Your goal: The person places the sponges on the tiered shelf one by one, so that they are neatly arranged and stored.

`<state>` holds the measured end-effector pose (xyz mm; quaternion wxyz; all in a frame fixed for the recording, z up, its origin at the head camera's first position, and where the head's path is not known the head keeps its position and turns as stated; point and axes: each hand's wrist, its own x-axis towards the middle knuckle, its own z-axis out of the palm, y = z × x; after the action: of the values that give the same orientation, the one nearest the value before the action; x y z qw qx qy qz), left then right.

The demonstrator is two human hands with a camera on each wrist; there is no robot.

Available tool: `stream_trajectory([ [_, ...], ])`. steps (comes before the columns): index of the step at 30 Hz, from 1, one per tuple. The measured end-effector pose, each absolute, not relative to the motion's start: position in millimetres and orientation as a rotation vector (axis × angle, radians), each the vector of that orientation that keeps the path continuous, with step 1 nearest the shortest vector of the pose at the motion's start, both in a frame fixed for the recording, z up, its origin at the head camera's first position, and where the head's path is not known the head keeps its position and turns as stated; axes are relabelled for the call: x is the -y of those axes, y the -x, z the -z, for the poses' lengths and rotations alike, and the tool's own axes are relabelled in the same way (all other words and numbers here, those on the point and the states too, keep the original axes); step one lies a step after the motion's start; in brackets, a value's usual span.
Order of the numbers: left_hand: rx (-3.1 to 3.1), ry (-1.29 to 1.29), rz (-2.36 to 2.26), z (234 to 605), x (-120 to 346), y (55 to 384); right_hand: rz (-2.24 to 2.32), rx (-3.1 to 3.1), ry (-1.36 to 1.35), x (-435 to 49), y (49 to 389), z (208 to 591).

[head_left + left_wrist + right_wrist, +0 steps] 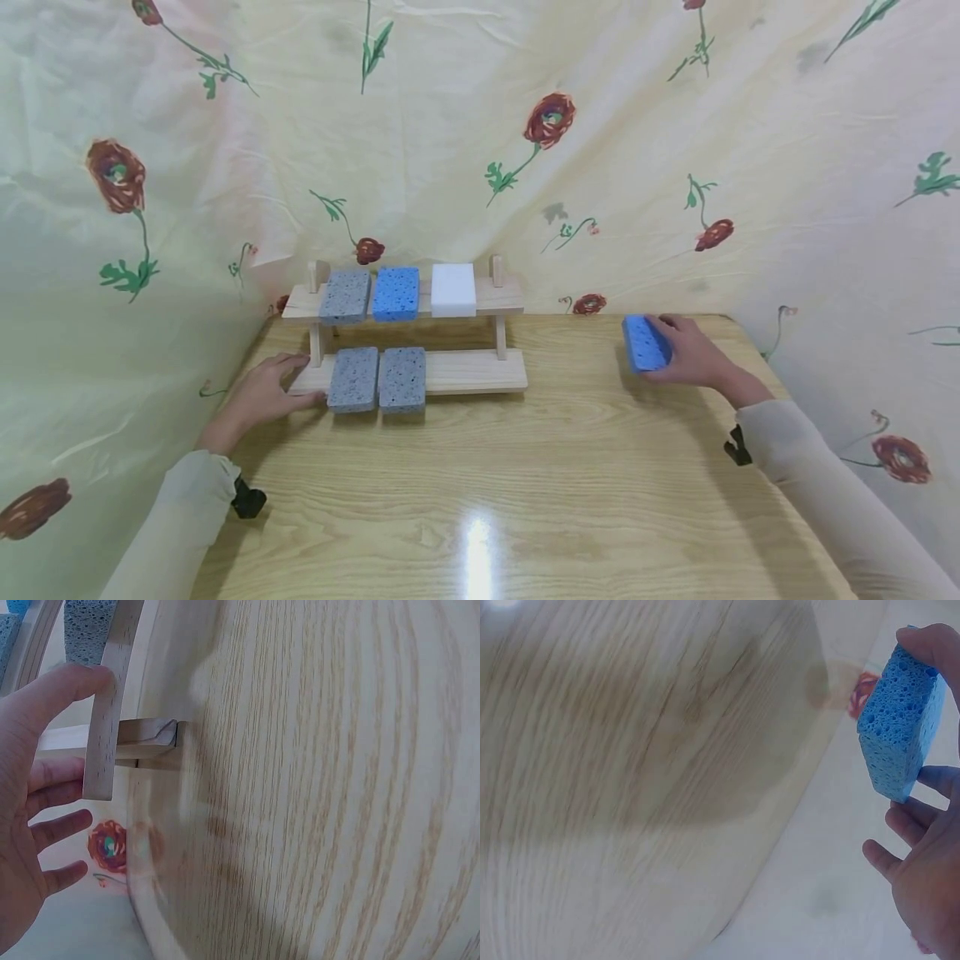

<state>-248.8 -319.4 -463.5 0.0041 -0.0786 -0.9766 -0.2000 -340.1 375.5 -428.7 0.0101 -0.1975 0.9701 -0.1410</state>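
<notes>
On the right, my right hand [693,354] holds a blue sponge [647,343] by its edges, thumb on one side and fingers on the other. The right wrist view shows this sponge [901,712] raised off the table. My left hand [264,393] grips the left end of a two-tier wooden rack [472,372], its thumb on the lower board's front edge [105,742]. Two grey sponges, one [354,379] beside the other [402,379], sit on the lower tier. Above them stand a grey sponge [345,296], another blue sponge [396,293] and a white block [453,290].
The wood-grain table [480,467] carries the rack near its back edge. A flower-patterned cloth [450,125] hangs behind and along both sides. Light glares off the table's front part.
</notes>
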Motion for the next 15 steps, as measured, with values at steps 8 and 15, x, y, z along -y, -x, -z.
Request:
stream_trajectory([
  [8, 3.064, 0.249, 0.633, 464, 320, 249, 0.453, -3.052, 0.686, -356, 333, 426],
  [15, 3.064, 0.237, 0.643, 463, 318, 248, 0.441, -3.075, 0.746, -338, 328, 425],
])
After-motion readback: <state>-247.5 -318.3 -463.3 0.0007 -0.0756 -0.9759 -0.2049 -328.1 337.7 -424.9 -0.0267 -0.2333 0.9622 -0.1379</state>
